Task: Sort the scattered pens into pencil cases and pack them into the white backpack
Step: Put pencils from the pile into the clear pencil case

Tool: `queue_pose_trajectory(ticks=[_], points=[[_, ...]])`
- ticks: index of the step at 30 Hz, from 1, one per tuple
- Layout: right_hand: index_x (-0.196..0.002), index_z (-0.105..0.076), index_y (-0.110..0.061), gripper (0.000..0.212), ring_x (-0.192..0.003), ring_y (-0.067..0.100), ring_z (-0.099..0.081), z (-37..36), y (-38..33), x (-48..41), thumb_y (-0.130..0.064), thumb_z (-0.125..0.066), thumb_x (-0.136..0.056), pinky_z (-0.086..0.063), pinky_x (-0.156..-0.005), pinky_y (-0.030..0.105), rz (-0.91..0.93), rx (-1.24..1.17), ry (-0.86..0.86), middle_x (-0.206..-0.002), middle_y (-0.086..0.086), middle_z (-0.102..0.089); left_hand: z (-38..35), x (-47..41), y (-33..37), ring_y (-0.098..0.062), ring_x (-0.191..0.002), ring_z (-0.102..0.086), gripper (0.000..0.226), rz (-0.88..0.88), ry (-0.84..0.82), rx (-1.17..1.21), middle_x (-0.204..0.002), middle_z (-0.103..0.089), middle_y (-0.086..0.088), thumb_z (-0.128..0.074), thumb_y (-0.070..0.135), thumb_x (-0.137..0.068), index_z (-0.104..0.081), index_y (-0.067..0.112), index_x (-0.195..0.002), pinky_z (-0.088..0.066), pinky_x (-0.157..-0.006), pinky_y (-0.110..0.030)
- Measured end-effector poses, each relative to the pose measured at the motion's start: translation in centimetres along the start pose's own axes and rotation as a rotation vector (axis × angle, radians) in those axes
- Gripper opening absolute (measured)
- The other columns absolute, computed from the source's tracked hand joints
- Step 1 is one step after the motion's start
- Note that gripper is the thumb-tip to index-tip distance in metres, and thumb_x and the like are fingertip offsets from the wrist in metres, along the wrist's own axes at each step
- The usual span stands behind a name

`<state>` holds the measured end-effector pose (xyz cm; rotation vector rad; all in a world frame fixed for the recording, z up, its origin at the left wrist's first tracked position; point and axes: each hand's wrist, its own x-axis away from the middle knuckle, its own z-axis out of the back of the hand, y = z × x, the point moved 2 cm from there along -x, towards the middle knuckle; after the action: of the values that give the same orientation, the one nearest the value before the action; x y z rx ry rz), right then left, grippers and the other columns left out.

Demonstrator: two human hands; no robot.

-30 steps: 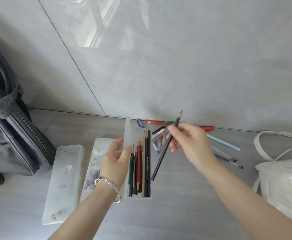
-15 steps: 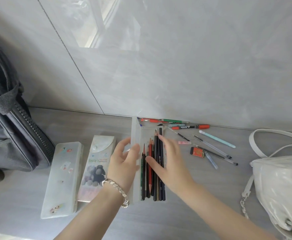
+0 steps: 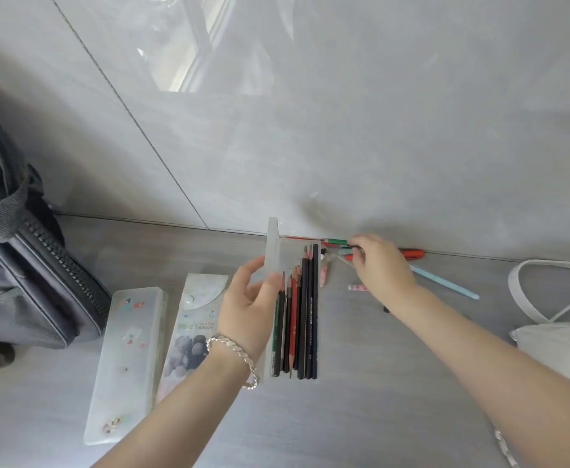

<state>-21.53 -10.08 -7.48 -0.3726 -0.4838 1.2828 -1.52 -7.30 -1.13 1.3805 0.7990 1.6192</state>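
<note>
An open clear pencil case (image 3: 290, 258) lies in the middle of the grey floor with several pencils (image 3: 302, 315) lined up inside it. Its lid (image 3: 272, 244) stands upright on the left side. My left hand (image 3: 248, 309) grips the case at the hinge edge, thumb inside and fingers behind the lid. My right hand (image 3: 381, 268) reaches over the loose pens (image 3: 335, 243) along the wall and pinches a thin pen there; its fingertips hide the contact. The white backpack (image 3: 563, 349) sits at the right edge with its strap (image 3: 518, 285) looped on the floor.
Two closed pencil cases lie left of the open one: a frosted one with stickers (image 3: 130, 359) and a printed one (image 3: 192, 329). A grey backpack (image 3: 23, 265) stands at the far left. A light-blue pen (image 3: 445, 285), an orange marker (image 3: 411, 254) and a pink eraser (image 3: 357, 287) lie nearby.
My right hand put the dark pencil into the open case, then moved up and right to the loose pens by the wall. My left hand stayed on the case.
</note>
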Motion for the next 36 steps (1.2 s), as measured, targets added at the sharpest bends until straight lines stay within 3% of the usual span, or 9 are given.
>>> queue_pose_trajectory(ticks=[2,7,11,16,20,23,32,34,36], points=[[-0.103,-0.060,-0.002,0.021,-0.093,0.034,-0.061,-0.5,0.4,-1.9,-0.003,-0.045,-0.088,-0.050,-0.073,0.039,0.021,0.279,-0.125,-0.104,0.015,-0.063,0.0,-0.3,0.0,0.001,-0.058,-0.058,0.020,0.021,0.006,-0.006,-0.073,-0.065,0.010,-0.052,0.020,-0.090,-0.052,0.030,-0.107,-0.053,-0.075,-0.033],[-0.115,-0.051,-0.004,0.034,-0.100,0.030,-0.062,-2.0,-0.5,-3.3,-0.007,-0.060,-0.082,-0.048,-0.071,0.035,0.124,0.736,-0.327,-0.117,0.011,-0.056,0.1,-0.9,0.1,-0.004,-0.063,-0.055,0.020,0.036,0.019,0.000,-0.072,-0.064,0.008,-0.052,0.021,-0.091,-0.050,0.032,-0.107,-0.053,-0.079,-0.038],[-0.119,-0.049,-0.003,0.031,-0.096,0.029,-0.063,-2.7,-0.2,-3.0,-0.002,-0.049,-0.088,-0.046,-0.067,0.033,0.131,0.811,-0.345,-0.124,0.012,-0.046,0.4,-0.9,0.2,-0.009,-0.063,-0.052,0.018,0.025,0.034,-0.008,-0.070,-0.063,0.005,-0.052,0.020,-0.091,-0.050,0.034,-0.102,-0.052,-0.079,-0.042],[-0.117,-0.047,-0.004,0.039,-0.102,0.026,-0.061,-2.2,0.2,-2.7,-0.011,-0.063,-0.083,-0.040,-0.064,0.031,0.160,0.896,-0.382,-0.119,0.009,-0.054,0.8,-0.3,-0.2,-0.013,-0.066,-0.051,0.020,0.023,0.030,-0.001,-0.070,-0.063,0.003,-0.051,0.020,-0.091,-0.052,0.030,-0.108,-0.051,-0.075,-0.039],[-0.117,-0.049,-0.004,0.033,-0.109,0.027,-0.055,-1.5,0.3,-2.0,-0.014,-0.057,-0.087,-0.047,-0.076,0.033,0.217,0.923,-0.389,-0.121,0.011,-0.054,0.9,0.3,-0.1,-0.020,-0.073,-0.050,0.022,0.013,0.014,0.015,-0.071,-0.063,0.001,-0.051,0.019,-0.091,-0.052,0.029,-0.111,-0.050,-0.076,-0.041],[-0.116,-0.053,-0.006,0.028,-0.113,0.027,-0.048,-1.6,0.4,-1.6,-0.003,-0.048,-0.089,-0.045,-0.080,0.032,0.296,0.940,-0.363,-0.122,0.010,-0.052,0.9,0.6,0.0,-0.020,-0.074,-0.051,0.020,0.004,0.013,0.004,-0.073,-0.062,0.000,-0.050,0.019,-0.092,-0.051,0.030,-0.109,-0.051,-0.081,-0.045],[-0.111,-0.060,-0.008,0.025,-0.110,0.025,-0.048,-2.0,1.5,-2.5,-0.017,-0.053,-0.089,-0.045,-0.074,0.034,0.186,0.739,-0.288,-0.118,0.009,-0.050,0.9,0.7,0.4,-0.014,-0.067,-0.052,0.017,-0.012,0.040,0.029,-0.069,-0.062,0.005,-0.051,0.020,-0.091,-0.053,0.031,-0.103,-0.051,-0.077,-0.040],[-0.105,-0.061,-0.005,0.022,-0.102,0.027,-0.054,-1.6,1.2,-2.2,-0.017,-0.051,-0.089,-0.046,-0.074,0.035,0.121,0.493,-0.191,-0.108,0.010,-0.055,1.0,0.6,0.5,-0.011,-0.066,-0.053,0.017,-0.016,0.049,0.036,-0.070,-0.063,0.005,-0.051,0.020,-0.091,-0.053,0.036,-0.096,-0.051,-0.075,-0.039],[-0.095,-0.061,-0.007,0.014,-0.083,0.023,-0.060,-0.5,0.1,-0.7,-0.018,-0.056,-0.088,-0.052,-0.070,0.031,0.009,0.082,-0.051,-0.091,0.006,-0.062,1.1,0.5,0.4,-0.010,-0.064,-0.053,0.021,-0.026,0.061,0.037,-0.070,-0.063,0.005,-0.052,0.020,-0.091,-0.051,0.040,-0.089,-0.051,-0.074,-0.038]])
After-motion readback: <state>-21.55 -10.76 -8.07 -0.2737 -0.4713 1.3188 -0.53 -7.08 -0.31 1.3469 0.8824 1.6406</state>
